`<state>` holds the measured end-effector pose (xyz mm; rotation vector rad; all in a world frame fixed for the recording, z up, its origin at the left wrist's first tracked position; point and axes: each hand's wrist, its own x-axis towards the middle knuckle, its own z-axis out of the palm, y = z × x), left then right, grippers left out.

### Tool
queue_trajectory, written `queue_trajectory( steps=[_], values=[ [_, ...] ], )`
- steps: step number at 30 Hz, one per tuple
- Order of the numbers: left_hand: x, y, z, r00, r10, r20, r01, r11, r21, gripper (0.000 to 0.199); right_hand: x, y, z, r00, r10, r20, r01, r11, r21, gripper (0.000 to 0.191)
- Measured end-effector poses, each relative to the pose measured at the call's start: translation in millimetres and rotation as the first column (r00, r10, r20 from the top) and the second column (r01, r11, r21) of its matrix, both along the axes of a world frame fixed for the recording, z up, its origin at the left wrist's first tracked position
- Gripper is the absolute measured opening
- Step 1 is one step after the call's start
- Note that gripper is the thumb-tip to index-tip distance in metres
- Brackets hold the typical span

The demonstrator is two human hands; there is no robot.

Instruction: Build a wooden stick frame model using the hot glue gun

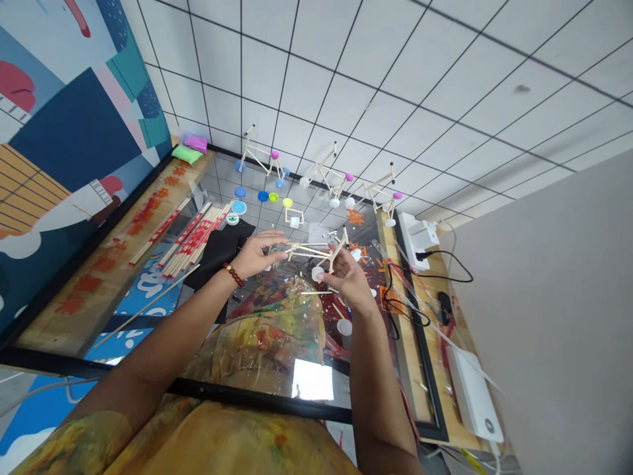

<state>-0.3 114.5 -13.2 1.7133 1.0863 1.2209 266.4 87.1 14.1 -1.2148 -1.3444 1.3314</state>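
A small frame of joined wooden sticks is held above the glass tabletop between my two hands. My left hand pinches its left end between thumb and fingers. The fingers of my right hand close around the right end, near an upright forked piece. Beside my right thumb is a white round cap; whether it is fixed to the frame I cannot tell. Loose short stick pieces and white crumbs lie on the glass below.
Finished stick models with bottle-cap wheels stand along the back edge. Loose coloured caps lie before them. Red-wrapped chopsticks and a black cloth are at left. Cables and a power strip run along the right.
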Motion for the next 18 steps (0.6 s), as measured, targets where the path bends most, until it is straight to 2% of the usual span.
queue_trajectory(
  steps=[7, 18],
  values=[
    [-0.1, -0.3, 0.7, 1.0, -0.004, -0.006, 0.004, 1.0, 0.018, 0.037, -1.3, 0.2, 1.1, 1.0, -0.012, 0.007, 0.012, 1.0, -0.007, 0.081],
    [0.4, -2.6, 4.0, 1.0, 0.001, -0.02, -0.001, 1.0, 0.011, 0.046, -1.7, 1.8, -4.3, 1.0, -0.007, -0.005, 0.007, 1.0, 0.004, 0.08]
  ],
)
